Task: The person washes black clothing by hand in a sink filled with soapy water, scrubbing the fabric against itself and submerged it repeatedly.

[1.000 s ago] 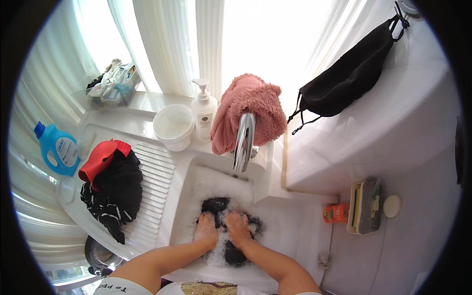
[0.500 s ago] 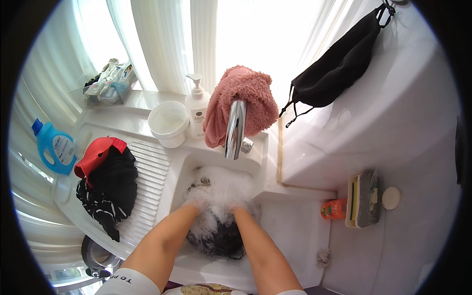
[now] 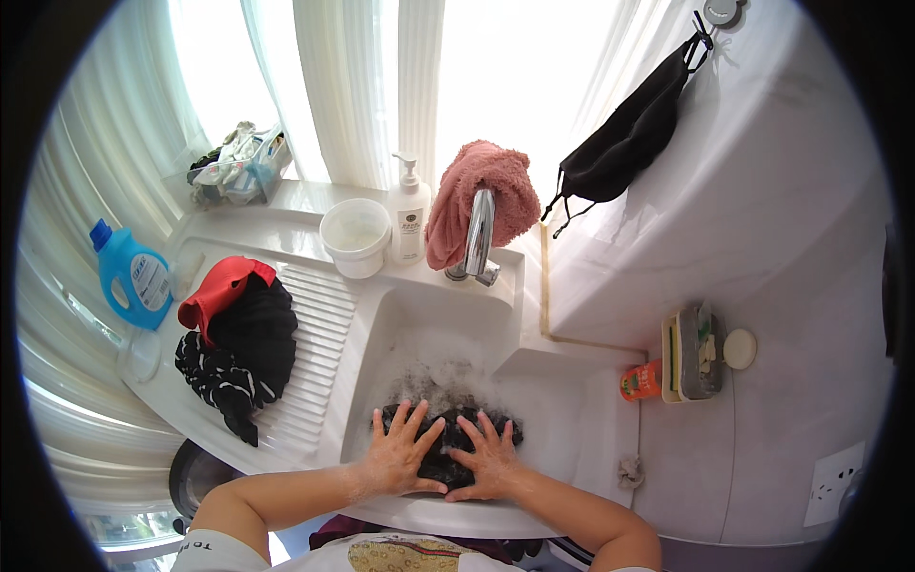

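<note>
A wet black cloth [image 3: 443, 437] lies bunched at the near side of the white sink [image 3: 405, 319], with suds along its far edge. My left hand [image 3: 400, 454] presses flat on its left part, fingers spread and pointing away from me. On its right part rests my right hand [image 3: 491, 465], palm down with the fingers apart. Both thumbs point inward toward each other. What kind of garment the cloth is cannot be made out. Past the sink, a chrome faucet [image 3: 480, 234] has a pink fluffy towel [image 3: 486, 181] draped over it.
Black and red clothes [image 3: 253, 329] lie on the ribbed washboard [image 3: 319, 324] at left, near a blue detergent bottle [image 3: 138, 276]. A white bucket [image 3: 355, 238] and pump bottle [image 3: 409, 219] stand behind. A black face mask [image 3: 624, 133], wall holder [image 3: 694, 353] and orange bottle [image 3: 643, 381] are at right.
My hands have come up out of the foam and now lie spread on the black cloth, nearer to me. Much of the foam has gone, and the view has shifted.
</note>
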Available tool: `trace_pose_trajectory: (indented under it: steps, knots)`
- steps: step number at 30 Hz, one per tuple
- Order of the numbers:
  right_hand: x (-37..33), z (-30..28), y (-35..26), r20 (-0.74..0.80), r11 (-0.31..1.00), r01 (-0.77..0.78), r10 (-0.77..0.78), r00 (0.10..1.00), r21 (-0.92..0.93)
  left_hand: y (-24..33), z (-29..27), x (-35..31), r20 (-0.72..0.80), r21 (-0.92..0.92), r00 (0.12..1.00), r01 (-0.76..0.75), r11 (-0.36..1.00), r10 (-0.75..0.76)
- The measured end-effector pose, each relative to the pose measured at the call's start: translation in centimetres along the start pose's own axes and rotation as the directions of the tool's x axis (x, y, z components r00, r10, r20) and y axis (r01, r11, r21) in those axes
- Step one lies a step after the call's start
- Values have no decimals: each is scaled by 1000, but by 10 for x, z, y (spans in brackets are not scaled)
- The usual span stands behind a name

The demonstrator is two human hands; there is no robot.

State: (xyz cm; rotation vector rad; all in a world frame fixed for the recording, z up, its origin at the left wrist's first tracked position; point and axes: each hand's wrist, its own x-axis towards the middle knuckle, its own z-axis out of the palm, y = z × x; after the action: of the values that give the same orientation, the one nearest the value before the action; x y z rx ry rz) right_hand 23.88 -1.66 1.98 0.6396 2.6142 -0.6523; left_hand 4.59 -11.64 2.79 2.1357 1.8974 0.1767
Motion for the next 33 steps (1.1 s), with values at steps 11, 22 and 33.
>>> trace_pose_trajectory:
  steps: [11,22,33]
  knots:
    - [86,93,52,-192,989,-120,101,976,-91,-41,110,80,427,-90,890,217,972,-159]
    - [163,113,108,-435,972,-215,235,869,96,-87,110,134,284,204,943,119,972,-175]
    - [86,102,122,35,124,-281,865,501,952,-59,63,63,482,-637,864,233,-734,-143]
